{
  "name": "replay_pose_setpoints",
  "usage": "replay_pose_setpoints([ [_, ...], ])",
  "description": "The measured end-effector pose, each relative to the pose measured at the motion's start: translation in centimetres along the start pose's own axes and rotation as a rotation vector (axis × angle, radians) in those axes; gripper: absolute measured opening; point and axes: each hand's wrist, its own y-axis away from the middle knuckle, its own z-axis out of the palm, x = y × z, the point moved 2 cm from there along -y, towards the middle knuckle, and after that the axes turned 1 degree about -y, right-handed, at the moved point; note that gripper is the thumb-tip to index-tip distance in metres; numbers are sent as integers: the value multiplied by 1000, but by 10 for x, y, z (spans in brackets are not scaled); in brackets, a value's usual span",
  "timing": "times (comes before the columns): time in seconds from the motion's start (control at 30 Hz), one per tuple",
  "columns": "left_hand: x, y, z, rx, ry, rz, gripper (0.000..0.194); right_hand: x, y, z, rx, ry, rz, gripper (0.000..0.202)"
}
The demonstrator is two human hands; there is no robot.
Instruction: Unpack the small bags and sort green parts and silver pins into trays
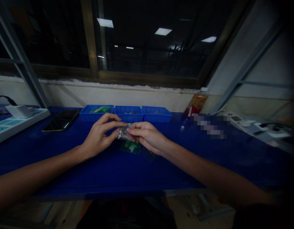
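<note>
A small clear plastic bag (123, 134) is stretched between my two hands above the blue table. My left hand (97, 136) pinches its left side, thumb below and index finger along the top edge. My right hand (148, 136) grips the right side between thumb and fingers. Small pieces show through the plastic, too blurred to name. Beneath the hands, a clear bag with green pieces (131, 147) lies on the table (108, 173). Another see-through bag (149, 154) lies beside it, partly covered by my right hand.
Behind the hands stand three blue bins: the left bin (86, 117) with green pieces, the middle bin (129, 118) with small parts, and the right bin (157, 118). A phone (60, 121) and power strip (20, 124) lie left. A drink bottle (196, 104) stands back right.
</note>
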Motion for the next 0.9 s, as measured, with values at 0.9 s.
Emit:
replay_pose_setpoints([
  [0.9, -9, 3, 19, -154, 849, -810, 14, -5, 7, -4, 216, 844, -646, 25],
])
